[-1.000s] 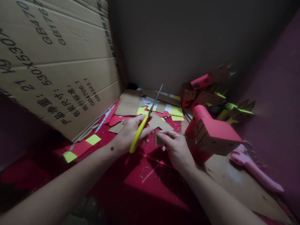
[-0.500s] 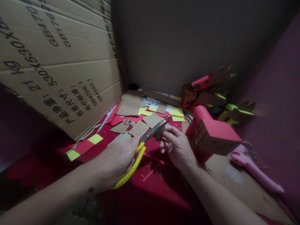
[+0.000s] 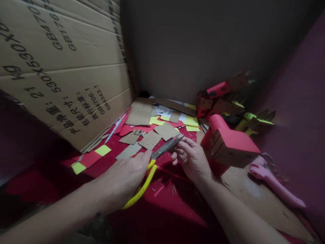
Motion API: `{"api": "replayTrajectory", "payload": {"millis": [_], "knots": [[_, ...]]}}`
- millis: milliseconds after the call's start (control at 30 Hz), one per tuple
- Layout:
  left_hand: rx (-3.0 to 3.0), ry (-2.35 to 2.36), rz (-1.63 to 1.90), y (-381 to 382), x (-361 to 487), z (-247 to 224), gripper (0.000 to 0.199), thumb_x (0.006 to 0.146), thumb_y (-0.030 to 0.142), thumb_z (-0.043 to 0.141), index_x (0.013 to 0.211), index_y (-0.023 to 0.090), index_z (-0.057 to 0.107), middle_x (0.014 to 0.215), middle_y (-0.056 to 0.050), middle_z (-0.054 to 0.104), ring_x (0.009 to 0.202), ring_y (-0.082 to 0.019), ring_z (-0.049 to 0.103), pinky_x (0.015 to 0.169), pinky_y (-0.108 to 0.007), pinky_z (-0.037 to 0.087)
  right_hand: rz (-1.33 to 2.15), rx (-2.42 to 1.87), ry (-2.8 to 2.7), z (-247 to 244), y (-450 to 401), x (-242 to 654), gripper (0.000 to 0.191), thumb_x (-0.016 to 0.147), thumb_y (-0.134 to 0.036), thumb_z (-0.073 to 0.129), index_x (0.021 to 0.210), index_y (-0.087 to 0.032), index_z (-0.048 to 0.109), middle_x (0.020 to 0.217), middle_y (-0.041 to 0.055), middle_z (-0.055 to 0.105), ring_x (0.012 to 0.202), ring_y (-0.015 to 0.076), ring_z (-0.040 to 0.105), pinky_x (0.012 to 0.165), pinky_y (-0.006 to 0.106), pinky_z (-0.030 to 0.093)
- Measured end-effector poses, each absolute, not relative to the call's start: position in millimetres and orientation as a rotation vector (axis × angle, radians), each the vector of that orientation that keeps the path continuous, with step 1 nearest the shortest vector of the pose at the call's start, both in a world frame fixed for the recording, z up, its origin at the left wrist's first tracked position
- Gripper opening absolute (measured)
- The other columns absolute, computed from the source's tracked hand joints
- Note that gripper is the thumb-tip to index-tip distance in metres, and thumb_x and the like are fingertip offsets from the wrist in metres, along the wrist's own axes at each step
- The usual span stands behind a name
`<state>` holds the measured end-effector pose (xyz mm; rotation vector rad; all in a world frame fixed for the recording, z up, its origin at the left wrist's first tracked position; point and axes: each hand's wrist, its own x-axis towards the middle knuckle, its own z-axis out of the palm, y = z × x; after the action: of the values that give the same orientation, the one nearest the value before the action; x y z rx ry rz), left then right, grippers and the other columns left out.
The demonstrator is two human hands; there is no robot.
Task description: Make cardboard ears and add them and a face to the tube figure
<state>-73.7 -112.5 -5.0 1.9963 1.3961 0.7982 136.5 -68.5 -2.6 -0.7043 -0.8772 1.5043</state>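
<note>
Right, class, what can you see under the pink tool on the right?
Under the pink tool shows a brown cardboard sheet, reaching out on its near side. Whatever lies directly beneath the tool's body is covered and cannot be seen.

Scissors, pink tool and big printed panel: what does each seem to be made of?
Scissors: blades apparently metal, grey with a dull sheen; bright yellow, smooth handles, probably plastic. Pink tool: likely moulded plastic, going by its even colour and smooth, rounded shape. Big printed panel: matt brown cardboard, apparently corrugated, judging by its straight creases and rough lower edge.
</note>
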Motion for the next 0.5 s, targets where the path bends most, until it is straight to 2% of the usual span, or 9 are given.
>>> {"api": "replayTrajectory", "payload": {"millis": [133,300,500], "knots": [[2.096,1.438,0.705,-112.3,-75.4,-2.6,0.036,0.066,0.029,0.061,0.102,0.028,0.063,0.079,-0.005,0.064,0.08,-0.03,0.06,0.065,-0.033,0.043,1.498,-0.701,-0.896,-1.7,-69.3,137.3,0.01,0.068,-0.022,0.075,0.071,-0.015,0.067,0.066,-0.0001,0.068,0.043,0.011,0.062,0.034,0.019,0.049],[2.156,1.47,0.706,-113.7,-76.5,-0.4,0.031,0.067,0.03,0.061,0.098,0.028,0.065,0.077,-0.006,0.065,0.08,-0.03,0.06,0.065,-0.033,0.043,1.505,-0.713,-0.919,-0.7,-70.1,137.0,0.01,0.068,-0.022,0.074,0.071,-0.015,0.067,0.064,0.0002,0.068,0.043,0.011,0.062,0.036,0.02,0.049],[2.095,1.469,0.73,-115.2,-81.4,-2.3,0.053,0.066,0.031,0.062,0.118,0.028,0.061,0.082,-0.006,0.066,0.087,-0.032,0.06,0.07,-0.034,0.043,1.497,-0.724,-0.941,-1.0,-69.7,136.6,0.011,0.069,-0.022,0.075,0.072,-0.015,0.068,0.066,0.0018,0.069,0.045,0.0113,0.062,0.038,0.021,0.051]]}}
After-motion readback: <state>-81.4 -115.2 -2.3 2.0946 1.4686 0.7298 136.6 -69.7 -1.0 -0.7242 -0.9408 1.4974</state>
